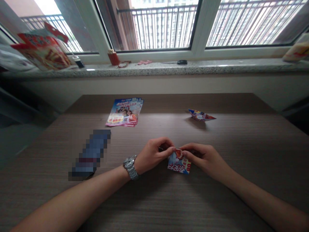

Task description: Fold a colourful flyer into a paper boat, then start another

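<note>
My left hand (pixel 153 156) and my right hand (pixel 202 159) meet above the wooden table, pinching the top of a folded glossy flyer (pixel 179 164) in red, white and blue between their fingertips. Its lower part hangs free below my fingers. A metal wristwatch (pixel 130 167) sits on my left wrist. Farther off, a stack of printed flyers (pixel 124 112) lies ahead of my left hand. A small folded paper boat shape (pixel 200 115) in the same print lies on its side ahead of my right hand.
A pixelated, unreadable object (pixel 90 154) lies on the wood table (pixel 154 199) left of my left arm. Beyond the table runs a granite windowsill (pixel 154 69) holding scissors (pixel 180 62), a small red cup (pixel 113 58) and colourful packets (pixel 43 50).
</note>
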`<control>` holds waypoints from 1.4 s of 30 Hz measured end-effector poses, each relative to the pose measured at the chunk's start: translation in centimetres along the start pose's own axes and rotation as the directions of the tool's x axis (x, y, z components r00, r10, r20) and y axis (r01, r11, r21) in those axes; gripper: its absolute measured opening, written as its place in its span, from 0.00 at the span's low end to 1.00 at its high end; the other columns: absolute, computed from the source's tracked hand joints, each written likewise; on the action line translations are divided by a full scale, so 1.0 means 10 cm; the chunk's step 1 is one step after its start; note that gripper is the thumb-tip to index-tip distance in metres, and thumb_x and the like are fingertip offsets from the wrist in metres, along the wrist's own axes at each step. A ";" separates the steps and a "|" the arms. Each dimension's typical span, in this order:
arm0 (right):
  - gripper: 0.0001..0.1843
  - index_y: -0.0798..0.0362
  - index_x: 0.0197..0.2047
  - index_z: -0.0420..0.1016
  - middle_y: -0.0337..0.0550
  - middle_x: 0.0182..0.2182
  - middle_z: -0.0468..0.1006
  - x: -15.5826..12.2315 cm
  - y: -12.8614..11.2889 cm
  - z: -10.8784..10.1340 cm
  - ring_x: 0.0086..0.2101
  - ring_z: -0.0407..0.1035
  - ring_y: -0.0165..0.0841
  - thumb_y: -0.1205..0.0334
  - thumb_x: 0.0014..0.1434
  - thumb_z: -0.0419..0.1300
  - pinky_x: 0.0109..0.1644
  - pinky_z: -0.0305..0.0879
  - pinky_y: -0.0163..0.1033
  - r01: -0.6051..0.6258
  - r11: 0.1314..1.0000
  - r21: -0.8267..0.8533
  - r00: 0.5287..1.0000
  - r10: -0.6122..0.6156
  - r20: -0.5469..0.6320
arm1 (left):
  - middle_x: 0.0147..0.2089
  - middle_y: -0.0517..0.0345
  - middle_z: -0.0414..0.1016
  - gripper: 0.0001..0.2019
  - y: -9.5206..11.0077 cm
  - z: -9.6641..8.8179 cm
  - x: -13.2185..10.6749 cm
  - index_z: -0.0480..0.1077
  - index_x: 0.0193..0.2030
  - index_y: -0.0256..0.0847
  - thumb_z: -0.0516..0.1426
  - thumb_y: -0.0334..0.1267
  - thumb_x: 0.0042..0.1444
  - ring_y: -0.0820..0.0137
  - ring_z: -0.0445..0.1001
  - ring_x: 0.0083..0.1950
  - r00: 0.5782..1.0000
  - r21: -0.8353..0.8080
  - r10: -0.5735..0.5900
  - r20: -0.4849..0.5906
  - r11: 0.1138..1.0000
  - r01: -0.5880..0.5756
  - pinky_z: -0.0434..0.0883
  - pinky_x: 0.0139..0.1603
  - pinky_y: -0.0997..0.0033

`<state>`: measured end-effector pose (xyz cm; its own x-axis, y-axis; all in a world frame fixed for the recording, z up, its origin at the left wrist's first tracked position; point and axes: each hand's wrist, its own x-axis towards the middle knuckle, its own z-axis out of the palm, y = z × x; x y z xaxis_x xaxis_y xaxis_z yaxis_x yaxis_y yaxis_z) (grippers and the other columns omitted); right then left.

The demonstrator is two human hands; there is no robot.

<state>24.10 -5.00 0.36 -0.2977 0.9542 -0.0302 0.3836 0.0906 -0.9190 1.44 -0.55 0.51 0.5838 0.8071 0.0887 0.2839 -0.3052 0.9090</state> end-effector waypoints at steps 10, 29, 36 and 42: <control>0.16 0.51 0.39 0.82 0.43 0.34 0.85 0.05 0.09 -0.05 0.33 0.78 0.38 0.47 0.60 0.63 0.36 0.74 0.38 -0.099 0.983 0.156 0.991 0.112 -0.076 | 0.36 0.57 0.78 0.12 -0.06 0.00 0.03 0.74 0.40 0.37 0.59 0.45 0.65 0.72 0.75 0.36 0.993 -0.046 -0.032 -0.109 0.999 0.027 0.70 0.36 0.77; 0.16 0.51 0.36 0.83 0.42 0.30 0.84 0.03 0.08 -0.05 0.30 0.76 0.35 0.47 0.61 0.63 0.33 0.70 0.36 -0.069 0.994 0.088 0.987 0.081 -0.137 | 0.34 0.58 0.77 0.09 -0.04 0.00 0.03 0.74 0.38 0.35 0.60 0.41 0.64 0.75 0.72 0.33 0.995 -0.040 0.022 -0.093 0.999 -0.025 0.68 0.35 0.79; 0.18 0.52 0.33 0.82 0.42 0.28 0.83 0.02 0.08 -0.05 0.28 0.74 0.34 0.46 0.61 0.62 0.30 0.67 0.35 -0.081 0.996 0.047 0.990 0.086 -0.115 | 0.34 0.58 0.76 0.08 -0.03 0.01 0.01 0.73 0.38 0.36 0.58 0.39 0.65 0.75 0.71 0.34 0.998 0.020 0.036 -0.057 0.999 -0.035 0.67 0.35 0.78; 0.17 0.52 0.34 0.82 0.41 0.28 0.83 0.02 0.07 -0.05 0.29 0.74 0.34 0.47 0.62 0.62 0.33 0.67 0.36 -0.051 0.998 0.022 0.995 0.053 -0.088 | 0.38 0.57 0.80 0.08 0.01 0.01 0.01 0.76 0.42 0.37 0.58 0.40 0.66 0.73 0.75 0.38 0.997 0.062 0.073 0.007 0.995 -0.074 0.68 0.39 0.76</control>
<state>24.72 -4.57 -0.05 -0.1994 0.9789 -0.0439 0.3786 0.0356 -0.9249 1.57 -0.57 0.62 0.6082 0.7790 0.1524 0.2864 -0.3944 0.8732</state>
